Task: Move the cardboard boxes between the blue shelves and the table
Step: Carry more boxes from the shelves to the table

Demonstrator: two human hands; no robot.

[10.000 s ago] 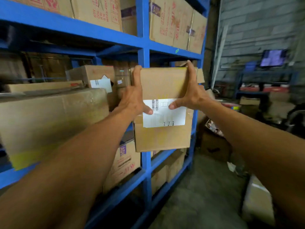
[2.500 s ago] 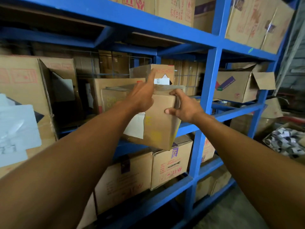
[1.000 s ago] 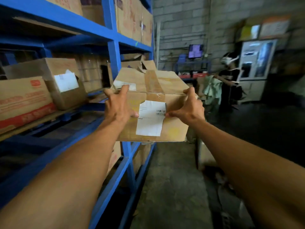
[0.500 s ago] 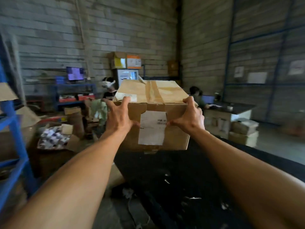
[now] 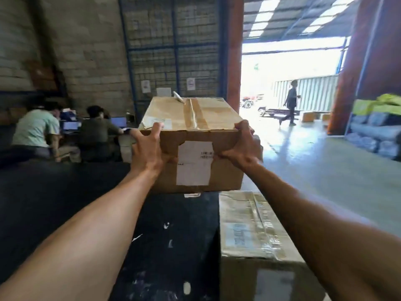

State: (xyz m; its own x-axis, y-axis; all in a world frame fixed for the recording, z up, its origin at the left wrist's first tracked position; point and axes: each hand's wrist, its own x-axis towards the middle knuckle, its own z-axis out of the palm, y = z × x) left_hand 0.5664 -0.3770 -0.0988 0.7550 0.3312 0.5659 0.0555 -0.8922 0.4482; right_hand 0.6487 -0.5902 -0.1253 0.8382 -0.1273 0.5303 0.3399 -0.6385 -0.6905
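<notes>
both hands, left hand (image 5: 147, 151) and right hand (image 5: 244, 146), grip taped box (image 5: 195, 127) at sides, above black table (image 5: 162, 235), likely not touching; second box (image 5: 249, 231) beside.

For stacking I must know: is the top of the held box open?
No, the top flaps of the box lie closed under brown tape while the left hand and right hand grip it.
</notes>
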